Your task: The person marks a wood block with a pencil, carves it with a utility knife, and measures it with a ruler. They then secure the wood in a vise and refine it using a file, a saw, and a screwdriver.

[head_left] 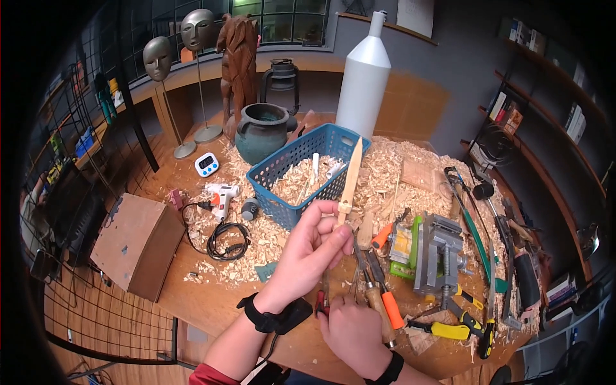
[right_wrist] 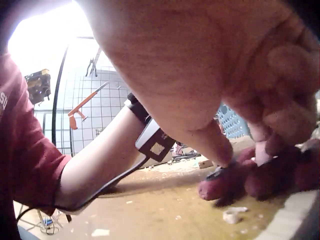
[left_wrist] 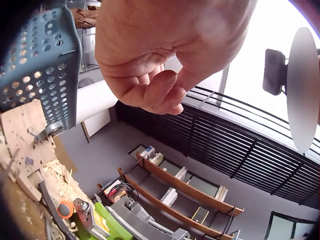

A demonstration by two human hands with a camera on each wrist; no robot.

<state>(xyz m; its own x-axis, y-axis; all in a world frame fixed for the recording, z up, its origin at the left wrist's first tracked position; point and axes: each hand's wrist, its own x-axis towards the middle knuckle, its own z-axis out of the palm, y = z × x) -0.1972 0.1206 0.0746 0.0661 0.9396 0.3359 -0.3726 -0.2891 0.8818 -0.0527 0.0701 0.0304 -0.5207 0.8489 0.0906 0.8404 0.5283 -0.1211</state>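
Note:
My left hand (head_left: 314, 247), raised over the table, pinches a small carved wooden dagger (head_left: 350, 179) by its handle. The pale blade points up, just right of the blue basket (head_left: 264, 192). In the left wrist view the curled fingers (left_wrist: 160, 92) show, but the dagger is hidden. Low at the table's front, my right hand (head_left: 353, 333) grips a tool with a red-and-black handle (right_wrist: 265, 175). Thumb and fingers come down on the handle, and the rest of the tool is mostly covered. To its right lie chisels, one with an orange handle (head_left: 393, 310).
Wood shavings (head_left: 398, 154) cover much of the table. A grey vise (head_left: 439, 253) stands at right among saws and yellow-handled tools (head_left: 450, 330). At left are a glue gun (head_left: 221, 200), a white timer (head_left: 206, 165) and a brown box (head_left: 138, 244). A tall white bottle (head_left: 364, 83) stands behind.

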